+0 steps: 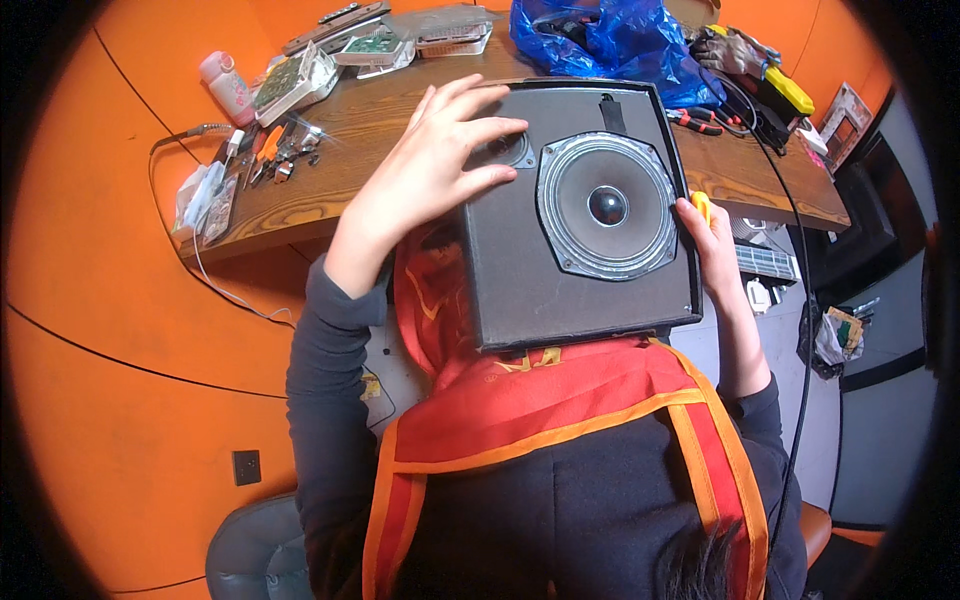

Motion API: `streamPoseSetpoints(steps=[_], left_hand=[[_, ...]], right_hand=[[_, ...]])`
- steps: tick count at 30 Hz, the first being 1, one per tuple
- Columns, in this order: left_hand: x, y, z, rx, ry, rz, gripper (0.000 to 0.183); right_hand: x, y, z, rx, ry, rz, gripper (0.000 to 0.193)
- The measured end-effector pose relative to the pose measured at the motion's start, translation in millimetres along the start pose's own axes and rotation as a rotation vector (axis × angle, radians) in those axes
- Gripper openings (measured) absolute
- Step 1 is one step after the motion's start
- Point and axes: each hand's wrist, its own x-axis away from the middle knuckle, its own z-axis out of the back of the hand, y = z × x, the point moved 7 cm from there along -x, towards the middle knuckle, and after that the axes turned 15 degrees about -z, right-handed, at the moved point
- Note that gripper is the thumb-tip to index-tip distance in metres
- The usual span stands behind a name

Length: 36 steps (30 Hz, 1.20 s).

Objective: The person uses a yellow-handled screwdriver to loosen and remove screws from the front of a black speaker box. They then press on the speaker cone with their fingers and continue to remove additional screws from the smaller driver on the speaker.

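Observation:
A black speaker box [520,285] leans up from my lap against the wooden table's near edge, its front facing me. Its large round woofer [575,215] sits in a silvery frame, and the smaller tweeter [517,152] at its upper left is partly covered by my fingers. My left hand [445,150] lies over that upper left corner with its fingers spread. At the box's right edge is my right hand [708,235], thumb against the edge and fingers curled round a yellow handle-like piece [701,207]; the rest of that piece is hidden.
On the wooden table [370,125] are circuit boards in white casings [300,85], a pink bottle [228,88], small tools and parts [280,150], and a blue plastic bag [610,45]. Red-handled pliers [695,122] and gloves [735,52] lie right. A black cable [803,300] hangs beside me.

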Motion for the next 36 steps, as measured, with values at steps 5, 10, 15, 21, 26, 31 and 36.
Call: streamPoseSetpoints(steps=[5, 10, 15, 21, 26, 31, 36], left_hand=[[-0.2, 0.2, -10.5, 0.004, -0.196, -0.078, 0.04], [1.3, 6.5, -12.7, -0.044, -0.15, -0.098, 0.035], [2.8, 6.8, -11.8, -0.048, -0.144, -0.104, 0.032], [3.0, 5.0, -12.6, -0.042, -0.173, -0.098, 0.032], [6.7, 5.2, -14.6, -0.021, -0.156, -0.049, 0.037], [5.3, 17.9, -6.5, 0.016, -0.091, -0.038, 0.045], [-0.9, 45.6, -12.5, 0.027, -0.096, -0.073, 0.075]], right_hand=[[-0.8, -0.5, -1.8, 0.038, -0.035, 0.029, 0.026], [-0.4, -1.4, -1.9, 0.01, -0.043, 0.03, 0.025], [-1.8, -0.2, -2.6, 0.005, -0.06, 0.014, 0.025], [-3.0, 1.1, -2.4, 0.011, -0.044, 0.019, 0.027], [-4.4, 2.8, -1.1, 0.036, -0.032, 0.017, 0.028], [-5.0, 3.4, -1.5, 0.02, -0.026, 0.02, 0.028], [-3.6, 2.9, -2.4, 0.019, -0.053, -0.001, 0.029]])
